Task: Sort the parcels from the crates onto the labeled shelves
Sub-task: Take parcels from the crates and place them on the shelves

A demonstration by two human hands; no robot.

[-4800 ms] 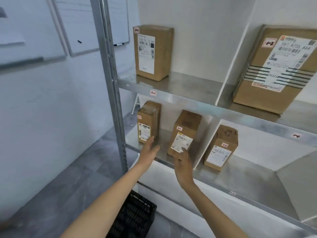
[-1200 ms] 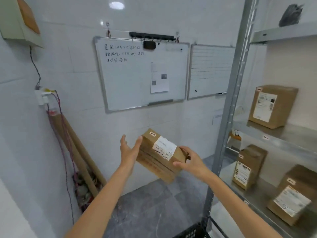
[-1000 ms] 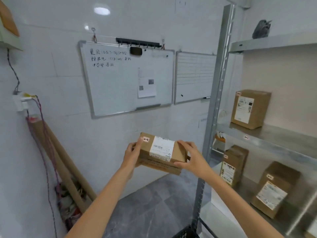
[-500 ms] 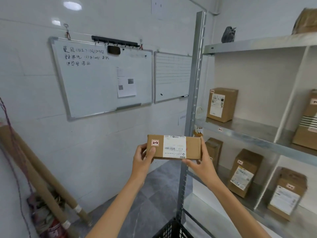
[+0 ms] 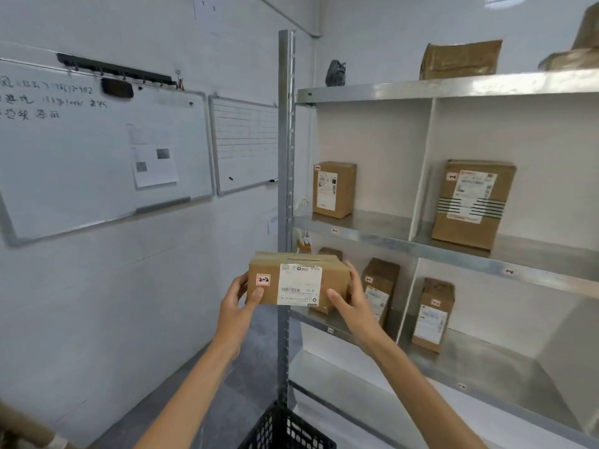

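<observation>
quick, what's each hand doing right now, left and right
Left hand: holding the left end of the parcel, thumb on its front.
Right hand: holding the right end of the same parcel.

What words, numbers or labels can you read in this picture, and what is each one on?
"2-2": red-edged sticker on the front of the held parcel.
"SD/N": white shipping label on the same parcel; the rest of its print is too small to read.
Handwriting on the whiteboard: blurred, not readable.
Stickers on the parcels on the shelves and the shelf tags: too small to read.
</observation>
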